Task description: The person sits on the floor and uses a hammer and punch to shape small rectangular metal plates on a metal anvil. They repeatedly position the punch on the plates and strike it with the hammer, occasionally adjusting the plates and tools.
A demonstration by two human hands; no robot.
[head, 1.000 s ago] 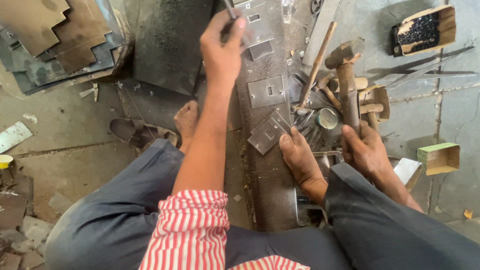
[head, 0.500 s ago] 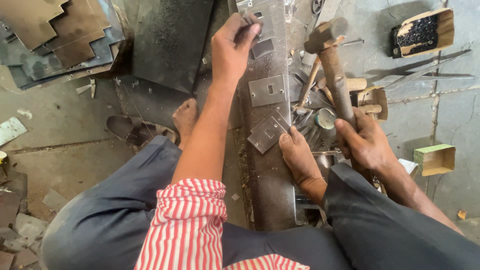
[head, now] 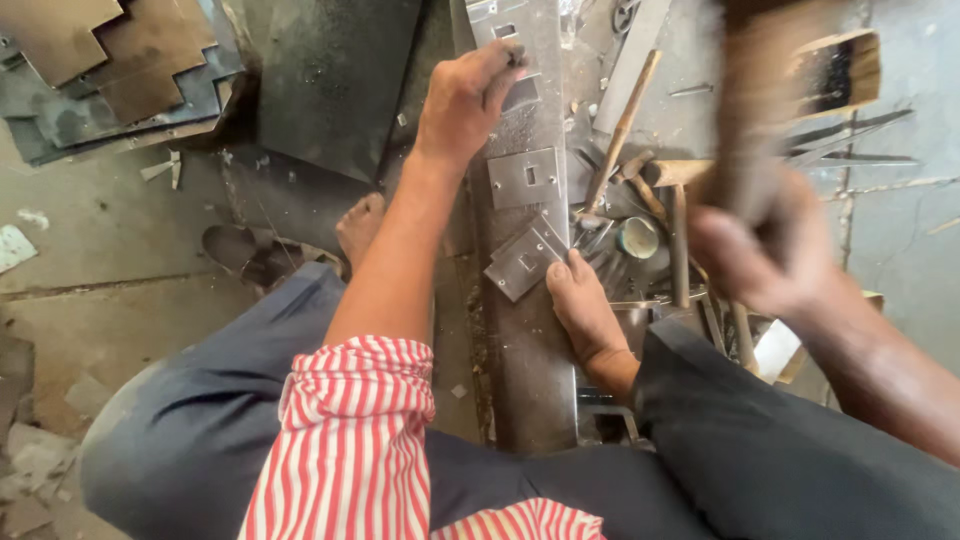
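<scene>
Head view, looking straight down: the left hand (head: 462, 100) is stretched out along the long steel bar (head: 530, 330), its fingers (head: 500, 62) curled together and pressing a small metal piece (head: 522, 92) down onto the bar's far end. The piece sits right under the fingertips, mostly covered, with only its near edge peeking out. Just nearer than those fingers lies a square slotted plate (head: 524, 178) flat on the bar, and nearer again two more plates (head: 522, 260) lie overlapping at an angle.

A bare foot (head: 583, 315) is planted on the bar, toes touching the edge of those angled plates. The other foot (head: 360, 225) rests on the floor beside the bar, on the thumb side of the left arm.

Over on the right, the right hand (head: 760, 245) is a blur, its fingers wrapped tight around a wooden hammer handle (head: 745, 120) raised high towards the camera; the hammer head is out of frame or too smeared to make out.

Below that raised hand, loose tools litter the floor: a second hammer (head: 620, 130) with a pale handle, a small round tin (head: 637, 237), and a wooden box (head: 838, 75) further off. Dark sheet-metal cutouts (head: 100, 70) are stacked well away beyond the left arm.
</scene>
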